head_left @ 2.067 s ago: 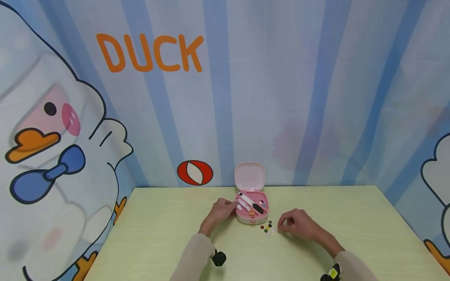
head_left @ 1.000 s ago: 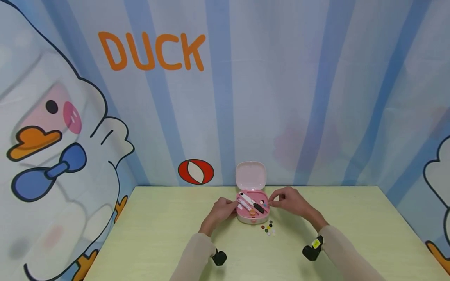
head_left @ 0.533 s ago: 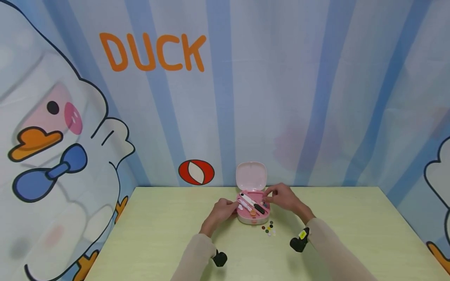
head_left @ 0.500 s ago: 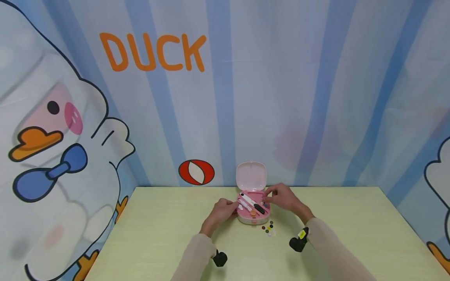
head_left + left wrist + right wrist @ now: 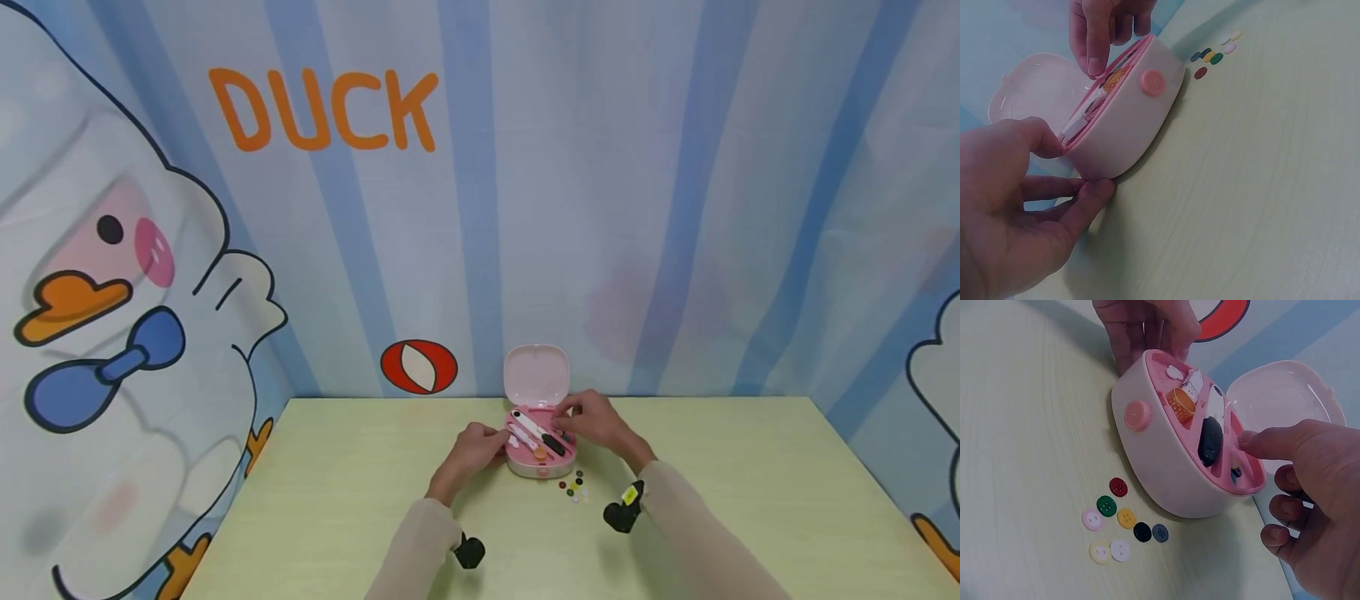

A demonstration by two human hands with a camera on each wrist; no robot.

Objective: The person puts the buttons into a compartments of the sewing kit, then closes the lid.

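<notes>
A pink-and-white sewing box (image 5: 542,470) stands with its lid (image 5: 536,375) raised behind it. My left hand (image 5: 474,450) grips the box's left side, thumb and fingers at its rim and wall. My right hand (image 5: 596,419) reaches over the right part of the box. In the right wrist view, its fingertip dips into a pink compartment and the other fingers curl outside; I cannot tell whether it pinches something. Beside that fingertip lie a white tool with a black handle (image 5: 1211,440), an orange thimble (image 5: 1180,405) and small dark pieces (image 5: 1235,470).
Several loose buttons lie on the table before the box, among them a red button (image 5: 1119,487), a green button (image 5: 1106,506) and a black button (image 5: 1142,532). The pale wooden table (image 5: 360,500) ends at a blue striped curtain (image 5: 600,208).
My right hand has come from beside the loose buttons up to the box's right edge, then farther left over its compartments. The left hand has kept its hold on the box.
</notes>
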